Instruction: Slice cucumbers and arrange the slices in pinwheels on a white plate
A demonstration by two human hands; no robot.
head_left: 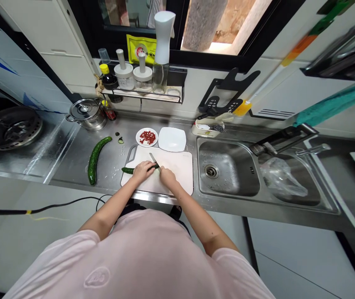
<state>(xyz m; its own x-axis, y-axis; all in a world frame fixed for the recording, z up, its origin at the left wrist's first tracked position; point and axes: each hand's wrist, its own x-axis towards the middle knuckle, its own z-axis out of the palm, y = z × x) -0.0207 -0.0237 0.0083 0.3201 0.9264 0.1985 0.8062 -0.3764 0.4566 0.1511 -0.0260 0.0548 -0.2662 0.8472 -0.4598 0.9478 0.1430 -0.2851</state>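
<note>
Surface: we stand at a steel kitchen worktop [124,128].
Left grip [141,171]: closed, we hold one cucumber piece [128,170] on the board.
Right grip [167,176]: closed around one kitchen knife [153,160], blade at the cucumber piece.
Under them: one white cutting board [177,174].
Left side: one whole cucumber [94,160].
Behind board: two plates, one round plate [138,137] with red pieces [147,137], one square plate [171,139].
Farther: one steel pot [87,114], one double sink [202,166].

The person is wearing a pale pink short-sleeved T-shirt [134,261] with a small oval logo [97,277] on its front, the sleeves [227,265] sitting loosely. Dark clothing [130,206] is showing beyond the shirt's hem, and the left hand [142,171] and right hand [167,176] are showing bare.
</note>
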